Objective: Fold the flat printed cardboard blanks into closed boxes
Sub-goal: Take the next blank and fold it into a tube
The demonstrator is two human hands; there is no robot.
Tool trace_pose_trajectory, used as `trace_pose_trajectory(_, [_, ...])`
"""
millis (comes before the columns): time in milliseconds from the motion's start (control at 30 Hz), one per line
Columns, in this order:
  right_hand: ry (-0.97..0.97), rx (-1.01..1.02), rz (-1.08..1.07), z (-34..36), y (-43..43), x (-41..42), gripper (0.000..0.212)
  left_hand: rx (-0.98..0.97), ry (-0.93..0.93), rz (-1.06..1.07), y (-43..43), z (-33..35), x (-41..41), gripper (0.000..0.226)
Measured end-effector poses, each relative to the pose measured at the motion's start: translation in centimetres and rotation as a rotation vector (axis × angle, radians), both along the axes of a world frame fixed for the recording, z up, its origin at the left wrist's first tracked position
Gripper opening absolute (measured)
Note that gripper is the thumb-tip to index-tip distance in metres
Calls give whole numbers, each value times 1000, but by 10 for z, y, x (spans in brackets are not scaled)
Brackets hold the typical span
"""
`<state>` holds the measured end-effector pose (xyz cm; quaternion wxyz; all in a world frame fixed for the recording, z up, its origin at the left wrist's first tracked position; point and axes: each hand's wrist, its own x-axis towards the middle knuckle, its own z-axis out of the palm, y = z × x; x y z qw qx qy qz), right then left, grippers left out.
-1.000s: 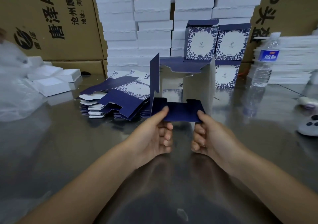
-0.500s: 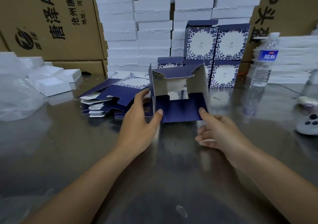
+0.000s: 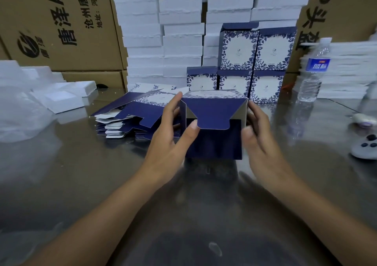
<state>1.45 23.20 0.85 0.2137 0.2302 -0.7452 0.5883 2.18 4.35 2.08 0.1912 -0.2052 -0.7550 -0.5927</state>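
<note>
On the steel table [image 3: 81, 174], the half-formed box [image 3: 214, 143] now has its navy flap [image 3: 212, 112] folded down across the near opening, which was open a moment ago, so this end is closing. The left hand [image 3: 169, 137] grips the left wall, thumb at the flap; the right hand [image 3: 259, 137], blurred, seemingly holds the right wall

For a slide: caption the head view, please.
Left hand and right hand hold a half-folded blue box beside flat blanks.

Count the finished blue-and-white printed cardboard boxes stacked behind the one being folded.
5 finished blue-and-white printed cardboard boxes, excluding the half-folded box: upper left box, upper right box, lower left box, lower middle box, lower right box. More may sit hidden behind them.
</note>
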Motion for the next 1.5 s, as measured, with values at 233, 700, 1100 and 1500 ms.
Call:
trace_pose_trajectory(233, [-46,-156,-108,-5,11,-13,32,51,-30,31,1,1,-1,52])
trace_pose_trajectory(700, [41,-6,-234,-7,10,-13,47,80,-43,18,10,0,5,41])
trace_pose_trajectory(1100, [170,236,-421,-4,17,-11,34,10,-51,24,11,2,11,43])
trace_pose_trajectory(1500, [106,512,-443,-3,22,-10,44,-168,-63,-61,-2,-3,2,79])
